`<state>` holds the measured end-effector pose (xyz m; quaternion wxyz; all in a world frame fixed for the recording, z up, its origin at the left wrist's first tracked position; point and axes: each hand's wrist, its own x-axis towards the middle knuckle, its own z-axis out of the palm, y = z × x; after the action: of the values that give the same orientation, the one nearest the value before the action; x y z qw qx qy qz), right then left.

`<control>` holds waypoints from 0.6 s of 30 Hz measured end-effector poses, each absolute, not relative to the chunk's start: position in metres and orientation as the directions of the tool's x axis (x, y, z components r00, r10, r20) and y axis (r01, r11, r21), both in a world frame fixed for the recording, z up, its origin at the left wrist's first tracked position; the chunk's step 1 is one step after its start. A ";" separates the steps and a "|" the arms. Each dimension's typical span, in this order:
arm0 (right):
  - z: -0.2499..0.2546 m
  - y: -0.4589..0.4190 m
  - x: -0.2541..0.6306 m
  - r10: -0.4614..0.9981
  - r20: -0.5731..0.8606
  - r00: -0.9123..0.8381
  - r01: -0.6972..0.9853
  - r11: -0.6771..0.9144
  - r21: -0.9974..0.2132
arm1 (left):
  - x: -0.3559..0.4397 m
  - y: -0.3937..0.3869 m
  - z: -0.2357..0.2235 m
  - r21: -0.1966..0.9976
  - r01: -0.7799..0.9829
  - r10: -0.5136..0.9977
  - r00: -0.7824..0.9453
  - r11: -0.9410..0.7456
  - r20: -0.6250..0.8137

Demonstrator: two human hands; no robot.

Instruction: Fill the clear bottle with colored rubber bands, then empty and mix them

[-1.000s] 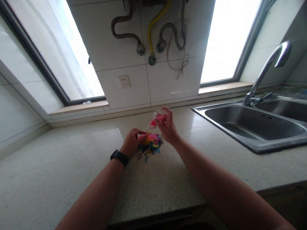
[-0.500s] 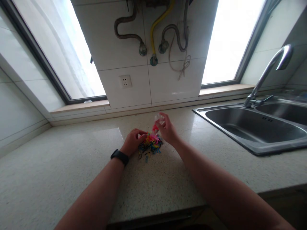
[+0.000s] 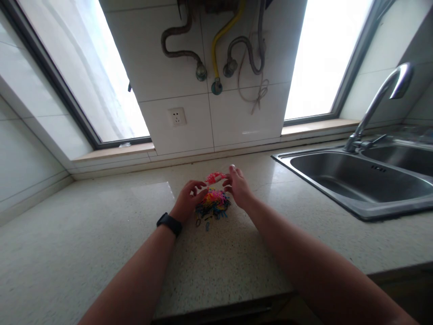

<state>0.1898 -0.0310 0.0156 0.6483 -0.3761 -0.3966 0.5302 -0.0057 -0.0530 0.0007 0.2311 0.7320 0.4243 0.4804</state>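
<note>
A small heap of coloured rubber bands (image 3: 213, 204), pink, yellow, blue and black, lies on the speckled countertop (image 3: 101, 234). My left hand (image 3: 188, 198) rests at the heap's left edge, fingers curled and pinched at the bands. My right hand (image 3: 237, 185) is just right of the heap and grips a small clear container with pink bands inside (image 3: 215, 177), tipped on its side low over the far edge of the heap. A black watch (image 3: 168, 222) sits on my left wrist.
A steel double sink (image 3: 355, 180) with a curved tap (image 3: 379, 104) fills the right side. Tiled wall behind holds a socket (image 3: 176, 117) and hoses (image 3: 216, 49). Windows stand at the left and right with wooden sills.
My right hand has come down and tilted the clear container from raised above the heap to lying sideways just over it. My left hand has stayed at the heap.
</note>
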 end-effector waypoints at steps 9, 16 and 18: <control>0.013 -0.035 0.183 0.993 0.111 0.038 -0.425 0.117 -0.897 | -0.003 -0.058 0.005 0.816 0.243 0.851 0.105 -0.524 0.515; 0.013 -0.035 0.184 0.995 0.091 0.046 -0.435 0.102 -0.894 | -0.006 -0.060 0.009 0.788 0.293 0.834 0.068 -0.541 0.547; 0.012 -0.035 0.184 0.995 0.087 0.043 -0.430 0.096 -0.898 | -0.007 -0.062 0.012 0.790 0.282 0.830 0.052 -0.545 0.555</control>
<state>0.1840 -0.0347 0.0123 0.6266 -0.3586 -0.3944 0.5685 -0.0073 -0.0621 0.0117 0.2472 0.6818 0.4079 0.5547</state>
